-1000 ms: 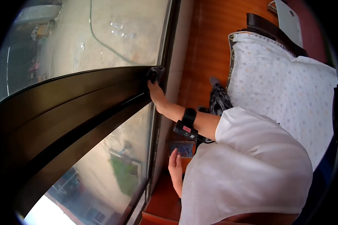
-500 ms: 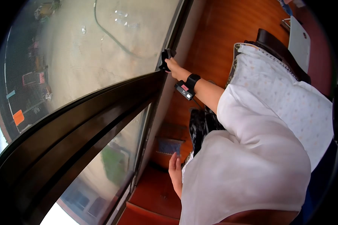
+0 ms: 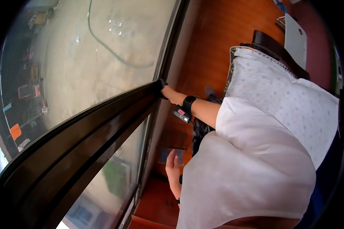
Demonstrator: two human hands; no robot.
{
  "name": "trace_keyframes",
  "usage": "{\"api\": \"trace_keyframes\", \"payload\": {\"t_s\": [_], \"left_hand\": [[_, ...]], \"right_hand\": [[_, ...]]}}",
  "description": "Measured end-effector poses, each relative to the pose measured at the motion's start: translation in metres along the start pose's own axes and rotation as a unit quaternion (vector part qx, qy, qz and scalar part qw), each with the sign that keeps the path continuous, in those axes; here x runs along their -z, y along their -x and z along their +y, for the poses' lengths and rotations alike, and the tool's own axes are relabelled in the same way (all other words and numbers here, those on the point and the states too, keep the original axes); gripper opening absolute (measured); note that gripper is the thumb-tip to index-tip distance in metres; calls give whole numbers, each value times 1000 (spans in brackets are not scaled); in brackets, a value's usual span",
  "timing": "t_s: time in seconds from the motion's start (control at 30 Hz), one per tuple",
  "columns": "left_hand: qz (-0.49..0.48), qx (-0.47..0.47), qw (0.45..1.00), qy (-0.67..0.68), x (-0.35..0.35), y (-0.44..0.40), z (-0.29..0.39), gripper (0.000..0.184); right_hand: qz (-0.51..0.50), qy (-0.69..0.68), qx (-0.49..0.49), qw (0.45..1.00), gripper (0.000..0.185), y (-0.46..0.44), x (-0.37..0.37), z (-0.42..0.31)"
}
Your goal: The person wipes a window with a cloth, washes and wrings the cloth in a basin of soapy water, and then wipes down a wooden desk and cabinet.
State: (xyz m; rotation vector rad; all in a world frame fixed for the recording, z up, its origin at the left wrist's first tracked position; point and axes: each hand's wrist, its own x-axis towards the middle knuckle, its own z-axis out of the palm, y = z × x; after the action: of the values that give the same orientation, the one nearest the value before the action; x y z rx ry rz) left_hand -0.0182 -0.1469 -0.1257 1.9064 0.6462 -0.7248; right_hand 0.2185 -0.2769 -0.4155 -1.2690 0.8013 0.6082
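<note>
My right hand (image 3: 165,92) reaches across to the window and is closed on a dark bunched thing that looks like a black cloth (image 3: 161,84). It presses this where the dark brown crossbar (image 3: 99,110) meets the window's side frame. The fingers are mostly hidden. A black strap with a small black box (image 3: 182,113) sits on that wrist. My left hand (image 3: 172,162) hangs low beside my white shirt, close to the wall below the window. It holds nothing, with its fingers stretched and slightly apart.
Beyond the upper window pane (image 3: 103,57) lie a pale yard and a green hose (image 3: 114,55). A chair with a white patterned cover (image 3: 271,80) stands at my right. Behind it is a white board (image 3: 295,42). Reddish-brown wooden flooring (image 3: 214,34) runs alongside.
My right hand has come down along the side frame with the black cloth, from above the crossbar to its end. My left hand has shifted slightly up and left.
</note>
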Motion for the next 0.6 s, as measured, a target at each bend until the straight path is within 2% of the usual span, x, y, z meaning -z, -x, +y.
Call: {"api": "trace_keyframes", "payload": {"t_s": [0.03, 0.1, 0.17, 0.2, 0.23, 0.3, 0.33, 0.4, 0.43, 0.47, 0.5, 0.57, 0.6], "left_hand": [[-1, -14, 1000, 5, 1, -3, 1, 32], [0, -19, 1000, -4, 7, -7, 8, 32], [-5, -40, 999, -16, 16, -15, 13, 31], [-2, -25, 1000, -14, 19, -17, 12, 31], [0, -11, 1000, -12, 21, -21, 10, 31], [-18, -45, 998, -37, 20, -32, 9, 30], [-22, -64, 995, -76, 15, -35, 23, 29], [-48, -118, 988, -86, 9, -51, 35, 29], [-68, -151, 981, -105, 9, -57, 41, 29], [-73, -220, 960, -160, 8, -67, 48, 28], [-78, -227, 958, -160, 7, -73, 55, 28], [-91, -248, 941, -213, -4, -85, 88, 28], [-105, -251, 944, -188, -9, -92, 100, 32]], "right_hand": [[-27, -85, -28, 996, 29, 58, 24, -53], [119, -51, 12, 992, 37, 49, 29, -67], [142, -42, 29, 989, 44, 28, 23, -72], [142, 14, 15, 990, 48, -20, 15, -38], [118, -10, -40, 992, 46, 2, 17, -59], [30, 82, -39, 995, 38, -4, 9, -37], [54, 26, -1, 998, 33, -33, 2, -1], [-43, -70, -23, 996, 20, 73, 37, -77], [-106, -159, -38, 981, 13, 60, 42, -67], [-161, -208, -26, 964, 14, 78, 58, -81], [-216, -254, -16, 942, 16, 97, 74, -93], [-227, -292, -13, 929, 18, 110, 106, -110], [-234, -310, -14, 921, 19, 114, 122, -118]]}}
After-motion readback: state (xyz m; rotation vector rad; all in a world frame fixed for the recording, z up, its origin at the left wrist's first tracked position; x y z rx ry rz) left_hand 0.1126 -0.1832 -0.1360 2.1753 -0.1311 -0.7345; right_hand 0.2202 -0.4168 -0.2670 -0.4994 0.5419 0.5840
